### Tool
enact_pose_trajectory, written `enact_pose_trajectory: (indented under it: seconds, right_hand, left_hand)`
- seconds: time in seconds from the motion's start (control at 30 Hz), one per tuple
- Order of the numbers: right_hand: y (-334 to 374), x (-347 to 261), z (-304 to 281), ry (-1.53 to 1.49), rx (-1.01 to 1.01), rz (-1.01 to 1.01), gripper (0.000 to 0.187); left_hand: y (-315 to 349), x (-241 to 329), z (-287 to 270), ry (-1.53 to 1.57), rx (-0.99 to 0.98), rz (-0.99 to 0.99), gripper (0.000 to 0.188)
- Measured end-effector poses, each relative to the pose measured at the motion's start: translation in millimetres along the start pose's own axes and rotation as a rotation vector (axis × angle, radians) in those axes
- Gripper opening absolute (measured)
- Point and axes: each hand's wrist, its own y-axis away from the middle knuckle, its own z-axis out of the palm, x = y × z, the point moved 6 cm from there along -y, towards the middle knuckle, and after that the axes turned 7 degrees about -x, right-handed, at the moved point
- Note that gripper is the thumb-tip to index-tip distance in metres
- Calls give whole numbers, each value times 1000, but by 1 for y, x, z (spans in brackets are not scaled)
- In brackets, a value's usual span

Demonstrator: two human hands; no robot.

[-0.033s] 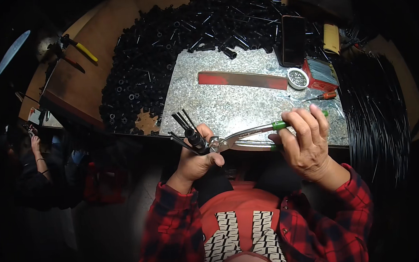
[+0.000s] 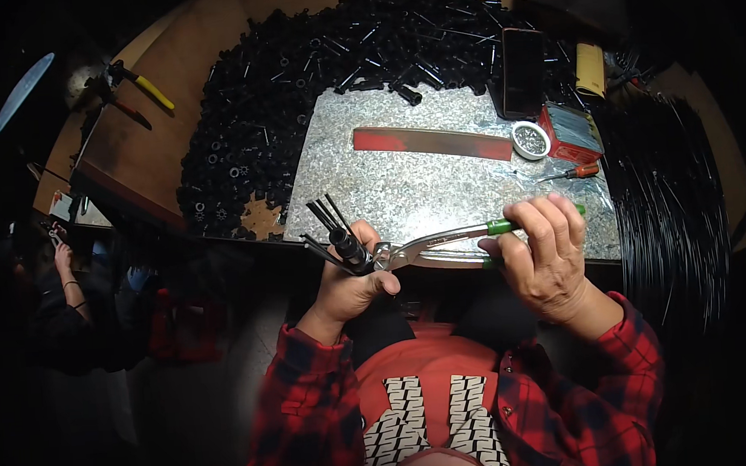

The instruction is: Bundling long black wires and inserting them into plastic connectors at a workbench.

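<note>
My left hand (image 2: 343, 293) is closed around a black cylindrical part (image 2: 351, 250). Several thin black rods (image 2: 325, 212) stick out beside it, toward the upper left. In my right hand (image 2: 547, 261) is a pair of long metal pliers (image 2: 444, 242) with green grips, my fingers over the upper handle. The plier jaws are at the near end of the black part, by my left thumb; what exactly they bite is too small to tell. Both hands are over the front edge of a speckled grey board (image 2: 344, 175).
Behind the board is a heap of black parts (image 2: 255, 112). On it lie a red-and-brown strip (image 2: 431, 141), a white dish (image 2: 530, 140) of small metal bits, a red box (image 2: 574, 139) and an orange-handled screwdriver (image 2: 584, 170). A phone (image 2: 522, 70) and long black rods (image 2: 670, 206) are at right.
The fingers of my right hand have come down slightly, and the upper plier handle has moved a little toward the lower one. My left hand has stayed put.
</note>
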Motion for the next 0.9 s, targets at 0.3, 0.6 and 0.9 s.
enact_pose_trajectory:
  seconds: [0.3, 0.6, 0.9]
  right_hand:
    - [1, 0, -1, -93, -39, -57, 23]
    - [26, 5, 28, -1005, -553, 179, 34]
    - [79, -38, 47, -2205, -1552, 649, 24]
  left_hand:
    - [8, -12, -14, -105, 89, 71, 61]
    - [13, 4, 8, 103, -47, 108, 62]
    - [13, 11, 21, -120, -248, 15, 69]
